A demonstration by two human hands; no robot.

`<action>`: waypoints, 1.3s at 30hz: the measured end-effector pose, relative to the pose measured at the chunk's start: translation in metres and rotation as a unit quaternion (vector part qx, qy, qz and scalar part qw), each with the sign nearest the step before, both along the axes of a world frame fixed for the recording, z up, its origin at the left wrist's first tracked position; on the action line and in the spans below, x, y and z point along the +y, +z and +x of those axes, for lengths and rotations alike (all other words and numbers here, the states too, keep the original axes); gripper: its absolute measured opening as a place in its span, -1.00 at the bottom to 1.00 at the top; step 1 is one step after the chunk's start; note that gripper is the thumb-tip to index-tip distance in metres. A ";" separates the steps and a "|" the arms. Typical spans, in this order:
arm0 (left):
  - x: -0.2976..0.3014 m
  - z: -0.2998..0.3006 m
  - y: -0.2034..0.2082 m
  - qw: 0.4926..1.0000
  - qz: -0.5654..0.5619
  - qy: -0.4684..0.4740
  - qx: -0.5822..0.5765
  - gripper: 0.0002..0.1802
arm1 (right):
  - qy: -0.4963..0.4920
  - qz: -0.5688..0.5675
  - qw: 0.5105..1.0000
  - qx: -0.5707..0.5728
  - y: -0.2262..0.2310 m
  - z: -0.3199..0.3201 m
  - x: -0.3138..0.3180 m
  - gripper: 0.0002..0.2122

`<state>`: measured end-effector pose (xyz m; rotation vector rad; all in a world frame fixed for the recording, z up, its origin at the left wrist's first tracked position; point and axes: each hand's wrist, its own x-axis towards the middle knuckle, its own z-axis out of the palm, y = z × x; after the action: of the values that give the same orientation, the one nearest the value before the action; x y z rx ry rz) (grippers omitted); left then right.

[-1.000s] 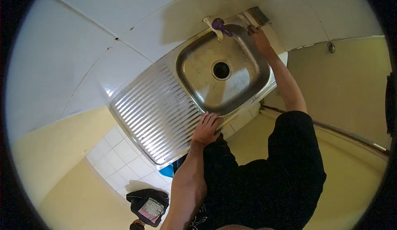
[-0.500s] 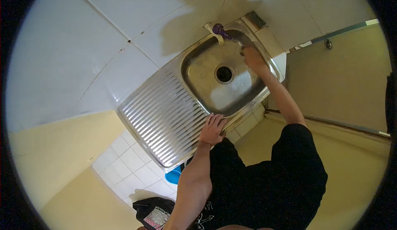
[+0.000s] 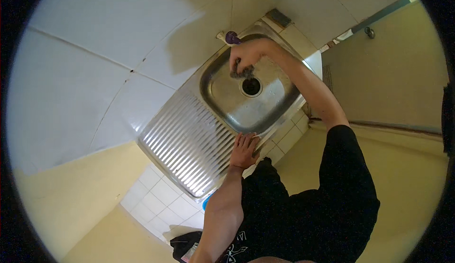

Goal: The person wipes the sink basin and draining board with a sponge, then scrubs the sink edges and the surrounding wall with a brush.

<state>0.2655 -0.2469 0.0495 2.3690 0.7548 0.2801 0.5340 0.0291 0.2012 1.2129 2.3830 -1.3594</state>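
My right hand (image 3: 244, 56) reaches over the basin of a steel sink (image 3: 226, 117), its fingers wrapped round a grey steel wool scourer (image 3: 244, 73). The scourer hangs just above or beside the drain hole (image 3: 251, 87); whether it touches the steel I cannot tell. Behind the right hand a tap with a purple handle (image 3: 232, 37) shows, its spout hidden by the hand. My left hand (image 3: 244, 151) lies with fingers spread on the sink's near edge, where basin and ribbed drainboard (image 3: 182, 140) meet. It holds nothing.
A dark grey block (image 3: 278, 18) rests on the ledge behind the sink's far right corner. Part of a blue container (image 3: 205, 202) shows below the drainboard. A black bag (image 3: 185, 245) is on the lower left. A pale door (image 3: 393, 73) stands at right, and white tiles line the wall.
My right hand has moved left from the basin's right side to the area by the tap and drain, scourer in its fingers. My left hand stays on the edge. The whole view has shifted slightly.
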 end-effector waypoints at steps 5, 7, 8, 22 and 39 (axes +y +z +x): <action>0.002 0.000 0.005 1.000 -0.019 0.009 -0.005 -0.38 | -0.073 0.018 0.996 -0.043 0.011 0.031 0.010 -0.69; 0.002 -0.001 0.006 1.000 -0.007 0.005 -0.004 -0.37 | 0.057 -0.016 0.998 -0.006 -0.002 0.029 0.010 -0.66; 0.002 -0.004 0.006 1.000 -0.007 0.010 0.000 -0.37 | 0.062 -0.016 0.998 -0.002 -0.019 0.022 0.005 -0.66; 0.002 -0.001 -0.003 1.000 0.001 -0.006 -0.013 -0.24 | -0.501 0.163 0.849 0.028 -0.125 0.011 -0.041 -0.73; 0.004 -0.001 0.007 1.000 0.005 -0.009 0.004 -0.33 | -0.541 0.164 0.815 0.127 -0.115 0.019 -0.061 -0.74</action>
<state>0.2643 -0.2429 0.0570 2.3860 0.7379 0.2668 0.5529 -0.0314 0.0858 2.9410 2.1106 -1.3547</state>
